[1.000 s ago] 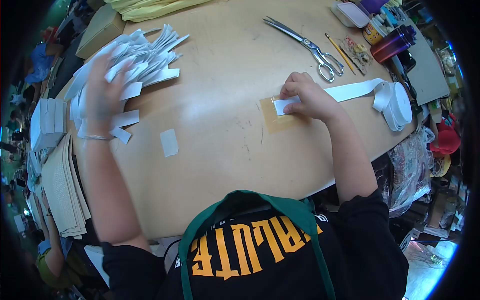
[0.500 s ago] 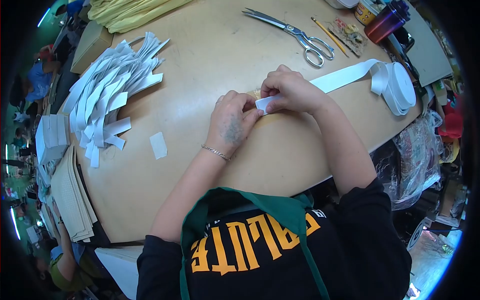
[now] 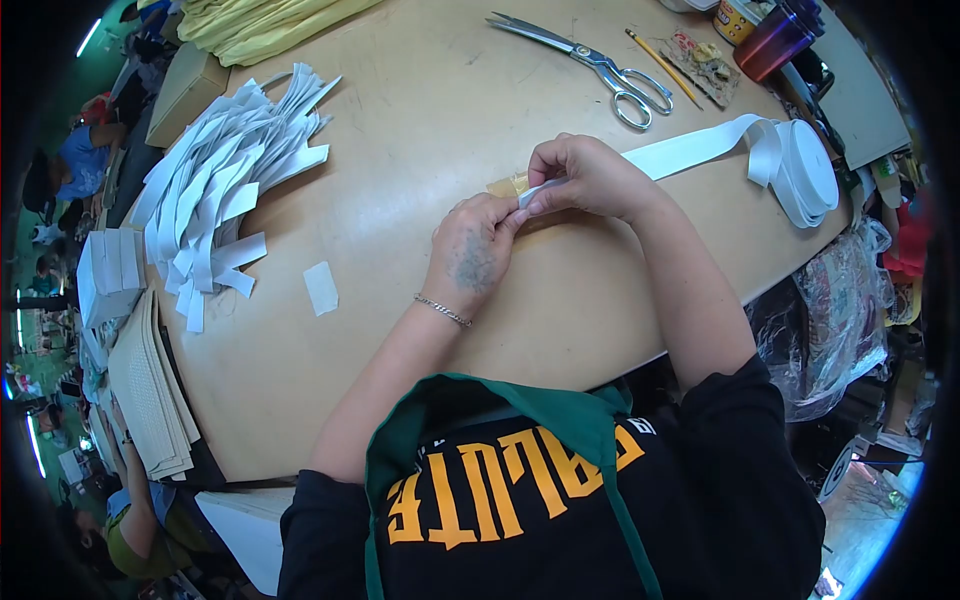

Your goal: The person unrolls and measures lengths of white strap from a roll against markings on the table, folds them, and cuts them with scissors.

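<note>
A wide white elastic band (image 3: 690,151) runs across the table from its roll (image 3: 806,176) at the right to my hands. My right hand (image 3: 585,180) pinches the band close to its free end, with the fingers closed. My left hand (image 3: 474,235) meets it there, thumb and fingertips closed on the tip of the band. Most of that tip is hidden by the fingers. Just beyond the fingertips, a strip of brown tape (image 3: 507,186) is stuck to the tabletop.
A heap of cut white strips (image 3: 225,185) lies at the left, near a small white piece (image 3: 320,289). Large scissors (image 3: 590,60), a pencil (image 3: 663,68) and a dark tumbler (image 3: 778,42) are at the back. Boxes (image 3: 110,275) and stacked sheets (image 3: 150,390) line the left edge.
My left hand has closed in on my right at the band's end, and its fingers now cover more of the tip. The view has shifted slightly.
</note>
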